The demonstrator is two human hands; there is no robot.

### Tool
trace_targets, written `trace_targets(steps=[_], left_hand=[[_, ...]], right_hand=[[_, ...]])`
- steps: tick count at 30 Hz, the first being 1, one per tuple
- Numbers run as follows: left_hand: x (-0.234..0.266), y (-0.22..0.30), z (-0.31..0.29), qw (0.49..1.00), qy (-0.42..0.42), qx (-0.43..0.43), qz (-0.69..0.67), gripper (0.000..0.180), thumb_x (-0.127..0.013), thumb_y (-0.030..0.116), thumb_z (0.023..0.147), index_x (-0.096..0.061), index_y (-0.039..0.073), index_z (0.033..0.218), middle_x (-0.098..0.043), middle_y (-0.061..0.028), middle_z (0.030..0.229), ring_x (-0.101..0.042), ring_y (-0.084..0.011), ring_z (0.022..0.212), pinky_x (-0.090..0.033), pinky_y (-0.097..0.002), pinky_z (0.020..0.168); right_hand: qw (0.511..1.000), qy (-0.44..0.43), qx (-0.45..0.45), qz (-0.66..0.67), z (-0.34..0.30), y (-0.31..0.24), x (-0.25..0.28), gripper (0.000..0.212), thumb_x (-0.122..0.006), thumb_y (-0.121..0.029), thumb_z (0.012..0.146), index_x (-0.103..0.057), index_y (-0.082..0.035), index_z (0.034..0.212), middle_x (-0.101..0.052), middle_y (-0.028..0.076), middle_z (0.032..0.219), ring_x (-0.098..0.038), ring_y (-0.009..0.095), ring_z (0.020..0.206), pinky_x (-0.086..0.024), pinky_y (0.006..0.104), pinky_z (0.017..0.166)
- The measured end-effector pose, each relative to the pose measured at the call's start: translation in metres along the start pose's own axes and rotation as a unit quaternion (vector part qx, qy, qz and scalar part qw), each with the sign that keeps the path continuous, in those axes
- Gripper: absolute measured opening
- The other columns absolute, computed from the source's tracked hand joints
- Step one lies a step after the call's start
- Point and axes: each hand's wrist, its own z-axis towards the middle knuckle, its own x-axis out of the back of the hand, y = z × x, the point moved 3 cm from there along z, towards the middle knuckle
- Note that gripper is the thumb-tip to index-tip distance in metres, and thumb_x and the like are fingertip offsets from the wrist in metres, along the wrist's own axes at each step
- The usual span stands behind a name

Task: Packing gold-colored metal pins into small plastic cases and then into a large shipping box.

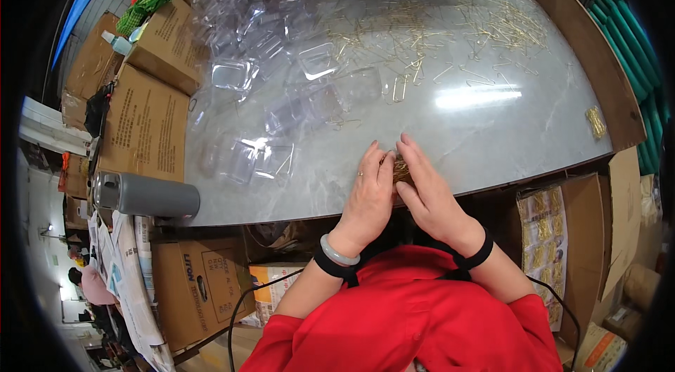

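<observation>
The grey, marble-patterned desk (478,133) with a glossy top is the largest thing here. Along its left edge stands a brown cardboard box (144,122) with dark printing; below its right near edge is an open brown cardboard carton (587,252) with a sheet of packed gold-coloured pieces (545,252) inside. A heap of clear, rectangular plastic trays (246,20) covers the desk's far left part, with a few more nearer its left near edge. Loose gold-coloured bent wire hooks (510,24) are strewn over the desk's far middle and far right. A grey cylindrical bottle (158,196) is at the desk's near left corner. At the middle of the desk's near edge, the left hand (369,193) and right hand (429,196) face each other, their grip cupped around a bundle of thin gold-coloured wire pieces (401,171), mostly hidden between the palms; whether it touches the desk I cannot tell. A small gold-coloured bundle (596,122) lies by the desk's right rim.
</observation>
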Motion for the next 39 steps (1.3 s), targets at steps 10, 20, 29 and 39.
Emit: trace_targets(steps=[10, 20, 29, 39], left_hand=[[0.001, -0.006, -0.003, 0.996, 0.018, 0.038, -0.084, 0.085, -0.067, -0.006, 0.085, -0.02, -0.003, 0.156, -0.037, -0.0307, 0.148, -0.041, -0.047, 0.137, -0.04, -0.0472, 0.112], [0.015, 0.008, -0.015, 0.998, 0.006, 0.059, -0.026, 0.075, -0.06, -0.005, 0.091, -0.018, -0.011, 0.154, -0.029, -0.0324, 0.154, -0.034, -0.0498, 0.141, -0.031, -0.0489, 0.118], [0.01, 0.017, -0.029, 0.998, -0.015, 0.063, 0.025, 0.065, -0.052, -0.007, 0.094, -0.022, -0.012, 0.152, -0.027, -0.0338, 0.155, -0.03, -0.0507, 0.143, -0.029, -0.0526, 0.119], [-0.007, 0.008, -0.013, 0.999, 0.018, 0.036, 0.015, 0.066, -0.044, -0.007, 0.088, -0.025, -0.014, 0.151, -0.031, -0.0359, 0.152, -0.03, -0.0498, 0.144, -0.024, -0.0549, 0.121]], right_hand=[[0.983, -0.038, 0.099, -0.149, 0.006, 0.001, 0.0, 0.049, -0.06, -0.003, 0.09, -0.051, 0.005, 0.138, -0.051, 0.023, 0.144, -0.048, 0.041, 0.135, -0.039, 0.0476, 0.114], [0.967, -0.062, 0.118, -0.217, 0.001, 0.005, -0.004, 0.048, -0.06, 0.0, 0.086, -0.054, 0.005, 0.133, -0.055, 0.02, 0.139, -0.05, 0.038, 0.134, -0.04, 0.0475, 0.114], [0.998, 0.054, -0.008, -0.039, -0.004, 0.014, 0.02, 0.046, -0.051, -0.002, 0.1, -0.042, 0.005, 0.145, -0.041, 0.026, 0.151, -0.042, 0.042, 0.139, -0.037, 0.044, 0.115], [0.978, -0.05, 0.07, -0.192, 0.002, -0.002, -0.008, 0.05, -0.053, 0.004, 0.088, -0.049, 0.007, 0.137, -0.047, 0.023, 0.145, -0.044, 0.043, 0.137, -0.04, 0.0474, 0.113]])
